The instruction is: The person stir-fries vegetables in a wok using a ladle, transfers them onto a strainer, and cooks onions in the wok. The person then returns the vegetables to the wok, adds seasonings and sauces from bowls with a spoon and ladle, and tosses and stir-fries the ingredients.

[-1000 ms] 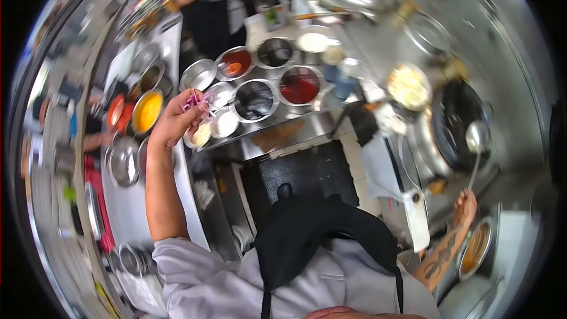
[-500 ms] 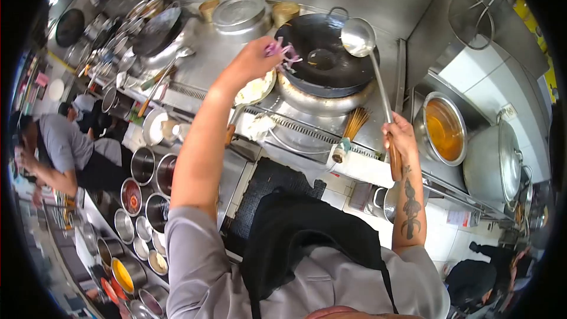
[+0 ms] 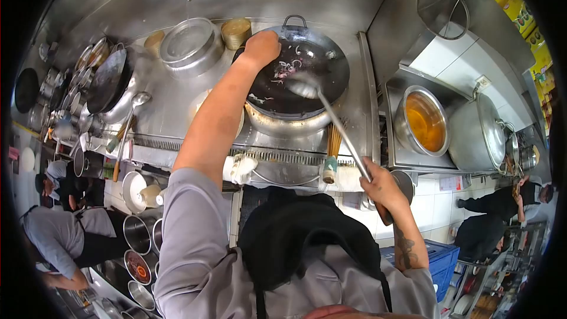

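Observation:
My left hand point(image 3: 263, 49) hangs over the left rim of a black wok point(image 3: 333, 71). Its fingers are curled, and what they hold, if anything, is hidden. Purple onion slices point(image 3: 287, 68) lie scattered in the wok below and to the right of it. The wooden handle of a long metal ladle point(image 3: 342, 133) is gripped in my right hand point(image 3: 378, 184), in front of the stove. The bowl of the ladle, smeared by motion, is over the wok's middle. A bamboo brush point(image 3: 332, 153) rests upright at the stove's front edge.
A lidded pot point(image 3: 192, 47) and a wicker-like container point(image 3: 236, 32) stand behind my left arm. To the right are a bowl of orange liquid point(image 3: 424, 121) and a large pot point(image 3: 481, 133). Co-workers stand at the lower left and far right. A strainer point(image 3: 443, 12) hangs at the upper right.
My view has turned from the ingredient bowls to the stove. The onion slices have gone from my left hand into the wok. The ladle has moved left and down over the wok.

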Demonstrator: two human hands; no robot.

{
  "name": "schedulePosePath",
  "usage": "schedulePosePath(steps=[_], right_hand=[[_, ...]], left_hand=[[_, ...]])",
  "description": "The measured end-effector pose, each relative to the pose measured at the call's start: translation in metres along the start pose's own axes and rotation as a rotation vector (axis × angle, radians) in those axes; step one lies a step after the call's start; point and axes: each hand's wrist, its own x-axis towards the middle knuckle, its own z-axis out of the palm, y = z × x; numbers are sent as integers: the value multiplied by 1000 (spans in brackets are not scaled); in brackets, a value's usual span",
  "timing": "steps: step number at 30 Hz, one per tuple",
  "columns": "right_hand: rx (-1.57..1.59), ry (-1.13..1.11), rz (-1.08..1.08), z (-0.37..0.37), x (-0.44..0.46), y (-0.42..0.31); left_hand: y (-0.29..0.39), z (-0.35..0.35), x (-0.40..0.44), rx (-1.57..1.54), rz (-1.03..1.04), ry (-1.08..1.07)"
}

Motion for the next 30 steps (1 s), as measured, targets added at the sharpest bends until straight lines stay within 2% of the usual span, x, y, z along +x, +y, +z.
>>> schedulePosePath(steps=[1,2,5,8,10,13,16,18,19,20,21,23,24,27,28,30], right_hand=[[-53,-11,-74,1,0,-2],[-19,-86,9,1,2,-7],[-124,-46,-217,18,34,12],[-216,-43,40,25,90,-2],[-322,173,28,55,134,19],[-287,204,23,77,170,15],[-112,5,-99,55,151,-8],[103,-121,141,34,148,-23],[209,-185,257,25,150,-25],[74,-72,128,32,159,-2],[-27,22,133,35,165,-1],[-234,213,128,45,181,-10],[-226,283,148,58,190,-13],[-60,138,65,76,206,-2],[-15,-6,13,68,204,-3],[-9,-118,-107,51,180,-8]], left_hand=[[2,-4,5,-3,-16,-2],[3,-10,10,-54,22,-22],[1,-13,27,-149,88,-58],[-1,-6,41,-127,44,-62],[6,-18,46,-110,2,-89],[3,-24,38,-214,110,195],[3,-28,18,-200,92,393],[24,-43,-20,-269,41,127],[33,-31,-44,-291,142,195],[42,-10,-70,-310,144,161],[52,19,-95,-146,174,80],[69,61,-142,-360,190,81],[75,80,-157,-333,148,32],[86,96,-173,-303,148,71],[86,101,-172,-314,149,69],[86,106,-171,-340,145,67]])
